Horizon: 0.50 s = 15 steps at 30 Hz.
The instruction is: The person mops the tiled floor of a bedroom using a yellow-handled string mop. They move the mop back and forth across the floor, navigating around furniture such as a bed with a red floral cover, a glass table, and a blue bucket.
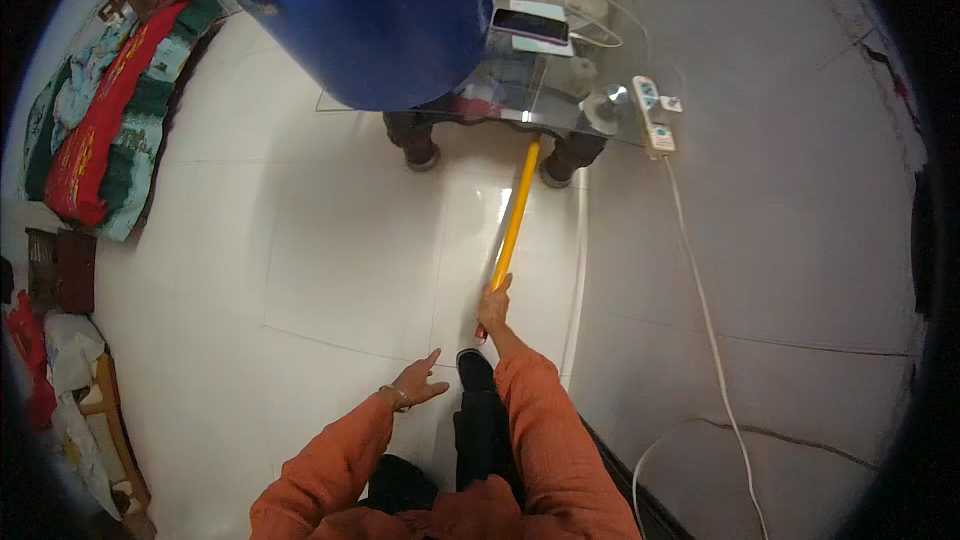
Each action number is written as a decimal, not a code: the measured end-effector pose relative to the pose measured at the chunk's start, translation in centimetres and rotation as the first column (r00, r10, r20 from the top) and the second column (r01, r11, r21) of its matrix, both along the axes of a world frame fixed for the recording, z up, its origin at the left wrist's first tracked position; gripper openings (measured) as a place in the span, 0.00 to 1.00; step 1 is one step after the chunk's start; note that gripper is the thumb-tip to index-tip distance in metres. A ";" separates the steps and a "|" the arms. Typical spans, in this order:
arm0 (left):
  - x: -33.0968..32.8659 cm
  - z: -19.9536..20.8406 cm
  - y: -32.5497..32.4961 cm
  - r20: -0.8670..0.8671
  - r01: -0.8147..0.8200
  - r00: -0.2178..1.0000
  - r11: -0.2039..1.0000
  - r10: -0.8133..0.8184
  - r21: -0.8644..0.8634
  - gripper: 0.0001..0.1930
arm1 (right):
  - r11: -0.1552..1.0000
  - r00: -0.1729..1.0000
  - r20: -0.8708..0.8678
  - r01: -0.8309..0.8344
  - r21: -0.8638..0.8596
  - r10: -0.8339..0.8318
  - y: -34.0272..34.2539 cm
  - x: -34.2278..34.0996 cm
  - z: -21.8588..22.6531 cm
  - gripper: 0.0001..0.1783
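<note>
My right hand [493, 306] is wrapped round the lower part of a yellow pole [516, 210]. The pole slants away from me over the white floor, and its far end is hidden beneath the glass tabletop. A short reddish-white end [481, 334] sticks out below my grip, close to my shoe [475, 368]. To the left, my left hand [418, 381] hovers above the floor with fingers spread, holding nothing. A bracelet [397, 397] circles its wrist. Both arms are in orange sleeves.
A glass-topped table [350, 106] stands ahead, bearing a large blue container [390, 30] and a phone [530, 26]. Two dark leg-like supports [422, 154] show under it. A power strip [654, 118] trails a white cord [708, 320] at right. Covered furniture [95, 150] lines the left.
</note>
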<state>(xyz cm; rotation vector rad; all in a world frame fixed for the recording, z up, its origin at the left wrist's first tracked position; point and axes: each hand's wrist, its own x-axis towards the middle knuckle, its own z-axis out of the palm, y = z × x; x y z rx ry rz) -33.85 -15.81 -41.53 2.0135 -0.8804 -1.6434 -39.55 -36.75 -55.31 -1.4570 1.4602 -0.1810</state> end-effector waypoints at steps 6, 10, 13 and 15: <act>0.5 0.5 7.9 0.025 -0.281 0.960 0.959 0.280 0.025 0.31 | 0.982 0.994 -0.108 -0.032 -0.184 0.012 -5.8 2.8 -4.7 0.36; 0.9 -0.7 11.3 0.014 -0.416 0.909 0.909 0.416 0.012 0.29 | 0.948 0.995 -0.086 -0.065 -0.313 0.039 -12.5 5.7 -4.4 0.35; 0.4 -1.2 12.1 -0.039 -0.425 0.904 0.905 0.426 0.030 0.28 | 0.925 0.980 -0.093 -0.199 -0.323 0.179 -15.4 6.4 -4.5 0.36; -0.4 -1.1 11.5 -0.065 -0.417 0.906 0.909 0.417 0.012 0.27 | 0.941 0.972 -0.158 -0.212 -0.263 0.175 -13.5 5.9 -4.3 0.36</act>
